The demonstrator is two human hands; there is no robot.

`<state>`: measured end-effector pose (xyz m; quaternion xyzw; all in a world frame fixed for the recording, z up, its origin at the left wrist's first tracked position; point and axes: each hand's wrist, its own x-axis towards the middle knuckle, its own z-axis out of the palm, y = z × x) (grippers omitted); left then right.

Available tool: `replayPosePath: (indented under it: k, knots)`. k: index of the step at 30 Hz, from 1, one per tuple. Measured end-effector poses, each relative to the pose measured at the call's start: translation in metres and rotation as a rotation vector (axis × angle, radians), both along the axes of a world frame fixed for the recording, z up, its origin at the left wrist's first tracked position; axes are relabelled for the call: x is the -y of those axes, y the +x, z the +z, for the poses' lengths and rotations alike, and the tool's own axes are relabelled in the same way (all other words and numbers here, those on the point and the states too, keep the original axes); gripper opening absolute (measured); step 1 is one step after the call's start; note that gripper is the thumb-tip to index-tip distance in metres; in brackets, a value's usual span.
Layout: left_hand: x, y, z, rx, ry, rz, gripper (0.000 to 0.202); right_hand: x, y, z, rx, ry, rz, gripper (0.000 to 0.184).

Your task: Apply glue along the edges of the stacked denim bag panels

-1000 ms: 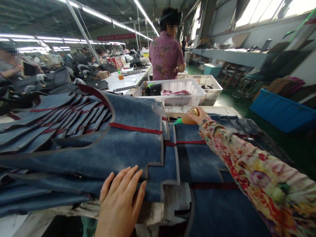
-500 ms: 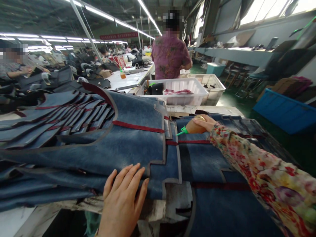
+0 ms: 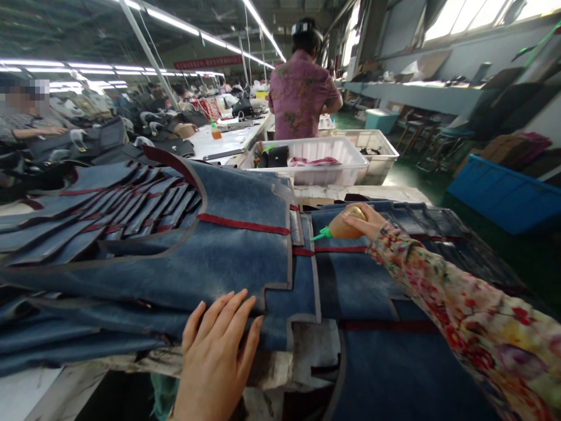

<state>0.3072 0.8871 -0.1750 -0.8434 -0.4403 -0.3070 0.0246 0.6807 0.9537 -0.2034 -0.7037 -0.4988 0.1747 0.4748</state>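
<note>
My right hand (image 3: 367, 220) is wrapped round a glue bottle (image 3: 344, 227) with a green nozzle. The bottle lies tilted on its side, and its tip points left at the grey edge of a blue leather piece. Whether the tip touches the edge I cannot tell. My left hand (image 3: 221, 345) rests flat, fingers spread, on the near edge of a blue leather panel (image 3: 236, 263) with a dark red strip. More blue pieces (image 3: 363, 286) lie overlapping under the bottle, with grey edges and red strips.
A stack of blue pieces (image 3: 127, 216) fans out on the left. Beyond the table stand a white plastic bin (image 3: 324, 175) and a person in a purple shirt (image 3: 300, 96). Another person (image 3: 30, 117) works at far left. A blue crate (image 3: 504, 196) stands on the floor at right.
Almost nothing differs. The view has shifted very slightly, and the bottle and both hands hold about the same places. The person in purple has moved an arm a little.
</note>
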Motion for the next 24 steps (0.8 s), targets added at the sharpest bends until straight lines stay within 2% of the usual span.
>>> replayPosePath:
  k: [2,6,9,13,16,24]
  knots:
    - [0.000,0.000,0.000,-0.008,0.002,-0.005,0.026,0.010,-0.006,0.004,-0.018,-0.020,0.040,0.057]
    - [-0.001,0.001,0.000,-0.011,0.017,-0.008,0.026,0.025,-0.015,0.007,-0.015,-0.010,0.034,0.053]
    - [0.000,0.001,0.001,-0.014,0.023,-0.010,0.026,0.028,-0.016,0.009,-0.031,-0.024,0.058,0.052]
    - [0.001,0.000,0.000,-0.047,0.022,-0.007,0.026,0.028,-0.022,0.015,-0.039,0.003,0.018,0.052]
    - [0.000,-0.002,-0.001,-0.087,0.033,-0.018,0.026,0.032,-0.029,0.020,-0.017,0.015,0.054,0.050]
    - [0.001,-0.002,-0.002,-0.062,0.014,-0.013,0.025,0.041,-0.024,0.013,0.076,0.048,0.123,0.048]
